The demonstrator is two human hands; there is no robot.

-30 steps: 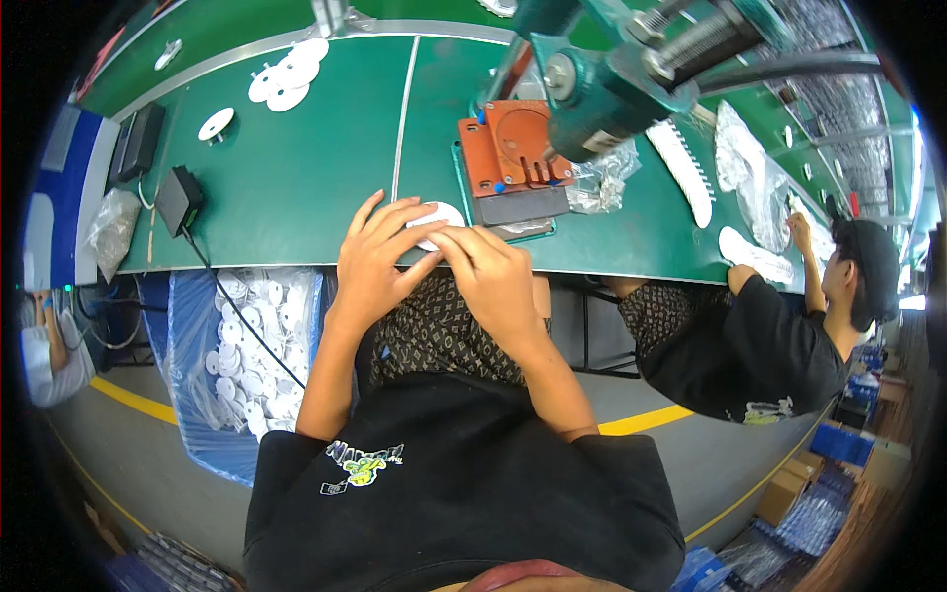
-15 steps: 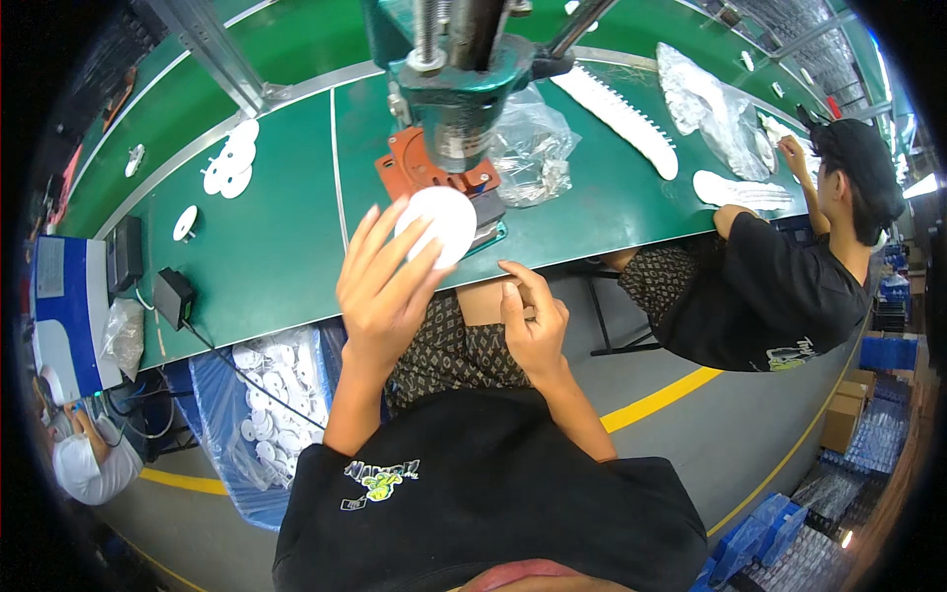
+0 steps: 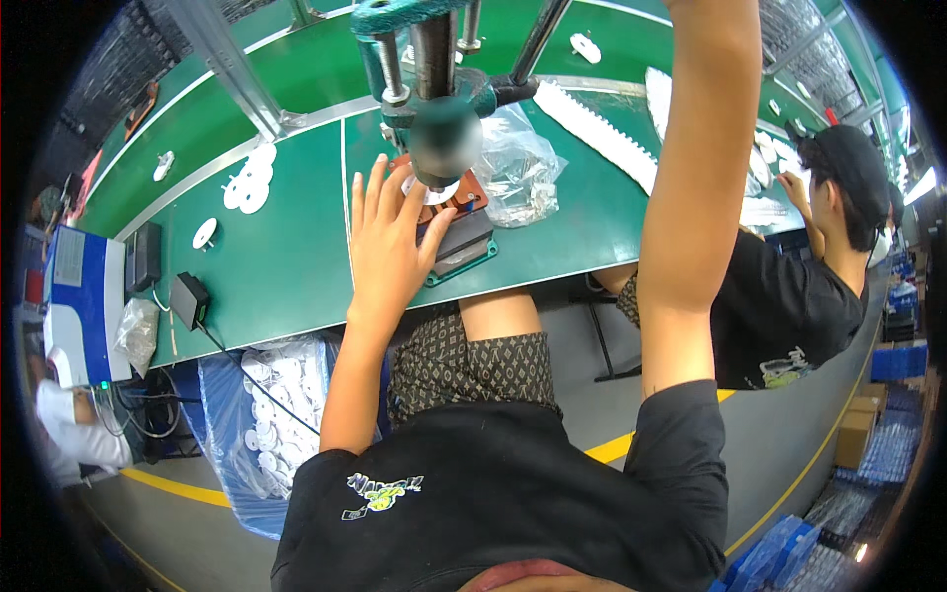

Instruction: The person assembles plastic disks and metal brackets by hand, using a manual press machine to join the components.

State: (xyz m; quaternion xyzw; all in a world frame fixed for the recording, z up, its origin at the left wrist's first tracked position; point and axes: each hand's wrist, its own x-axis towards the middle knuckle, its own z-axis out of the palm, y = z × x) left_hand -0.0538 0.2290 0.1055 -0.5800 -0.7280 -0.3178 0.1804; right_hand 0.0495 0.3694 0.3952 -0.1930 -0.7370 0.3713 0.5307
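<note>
A white round disc [image 3: 441, 194] sits on the orange-red fixture plate [image 3: 472, 194], beneath the spindle of a green bench press [image 3: 434, 109]. My left hand [image 3: 388, 225] is beside it, fingers stretched and spread, with the fingertips at the disc's left edge and the thumb over the dark block [image 3: 462, 245] under the plate. The fingers hide part of the disc and plate. My right forearm [image 3: 698, 168] reaches up past the top of the picture to the right of the press, so my right hand is out of sight.
A clear plastic bag of parts [image 3: 521, 173] lies right of the press, with a white toothed row [image 3: 597, 133] behind. Several white discs [image 3: 252, 180] lie left. A lined bin of white parts [image 3: 286, 395] stands below the table edge. A co-worker [image 3: 838, 247] sits at right.
The white disc has gone from my left hand down onto the fixture under the press. My right arm has swung from near my lap up and out of the top of view.
</note>
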